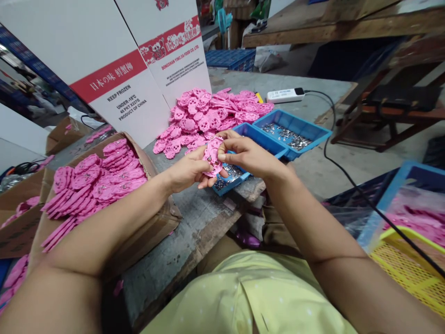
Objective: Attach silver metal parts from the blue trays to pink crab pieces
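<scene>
We hold 1 flat pink plastic paw-shaped piece [212, 157] above the near edge of the grey worktable [194, 222]. Our left hand [187, 171] clamps it from below, and our right hand [245, 155] pinches its upper edge with fingertips pressed together. Right beneath sits the shallow blue plastic tray of small metal parts [231, 178]. A pile of loose pink pieces [208, 116] lies behind. We judge steady support from the left hand matters most, keeping the piece level over the tray so any dropped part lands there.
</scene>
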A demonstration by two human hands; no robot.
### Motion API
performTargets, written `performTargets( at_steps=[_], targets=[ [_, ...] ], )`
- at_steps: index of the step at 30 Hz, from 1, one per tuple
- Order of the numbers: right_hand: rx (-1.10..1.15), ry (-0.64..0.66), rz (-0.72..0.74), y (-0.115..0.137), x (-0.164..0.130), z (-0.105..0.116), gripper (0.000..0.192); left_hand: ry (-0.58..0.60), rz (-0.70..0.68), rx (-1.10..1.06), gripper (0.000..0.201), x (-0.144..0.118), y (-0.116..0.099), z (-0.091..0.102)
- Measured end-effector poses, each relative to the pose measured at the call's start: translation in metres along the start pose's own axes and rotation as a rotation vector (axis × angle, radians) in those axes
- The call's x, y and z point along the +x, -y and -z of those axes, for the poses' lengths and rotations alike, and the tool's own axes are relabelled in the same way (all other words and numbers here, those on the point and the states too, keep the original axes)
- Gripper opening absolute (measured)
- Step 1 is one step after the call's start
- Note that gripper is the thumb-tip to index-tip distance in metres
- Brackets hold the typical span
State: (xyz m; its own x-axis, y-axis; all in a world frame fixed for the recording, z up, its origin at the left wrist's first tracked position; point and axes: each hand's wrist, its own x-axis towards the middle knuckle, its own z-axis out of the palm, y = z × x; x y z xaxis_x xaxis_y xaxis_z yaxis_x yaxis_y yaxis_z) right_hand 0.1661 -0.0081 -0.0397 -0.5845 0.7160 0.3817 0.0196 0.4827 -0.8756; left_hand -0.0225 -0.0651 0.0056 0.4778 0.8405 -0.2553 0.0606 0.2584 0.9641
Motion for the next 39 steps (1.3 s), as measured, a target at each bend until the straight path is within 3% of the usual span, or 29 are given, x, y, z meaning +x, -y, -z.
performTargets(
  at_steps=[9,15,24,39],
  targets=[
    [-0.237,0.029,0.017,0.0047,0.0018,-0.0009,0.011,-0.050,0.028,0.125,0.066,-0.0010,0.0007,-0.0041],
    [-0.246,0.031,0.011,0.0064,0.0014,-0.0010,0.014,-0.056,0.040,0.138,0.071,-0.0018,-0.0008,-0.0068],
    [-0.321,0.064,0.050,0.0042,-0.0004,0.0020,0.015,-0.014,0.024,0.112,0.051,-0.0003,0.0023,-0.0028],
    [-0.328,-0.099,0.109,0.0026,-0.0051,-0.0061,0.011,-0.048,-0.004,0.044,0.062,0.0012,0.0021,-0.0014]
  ],
)
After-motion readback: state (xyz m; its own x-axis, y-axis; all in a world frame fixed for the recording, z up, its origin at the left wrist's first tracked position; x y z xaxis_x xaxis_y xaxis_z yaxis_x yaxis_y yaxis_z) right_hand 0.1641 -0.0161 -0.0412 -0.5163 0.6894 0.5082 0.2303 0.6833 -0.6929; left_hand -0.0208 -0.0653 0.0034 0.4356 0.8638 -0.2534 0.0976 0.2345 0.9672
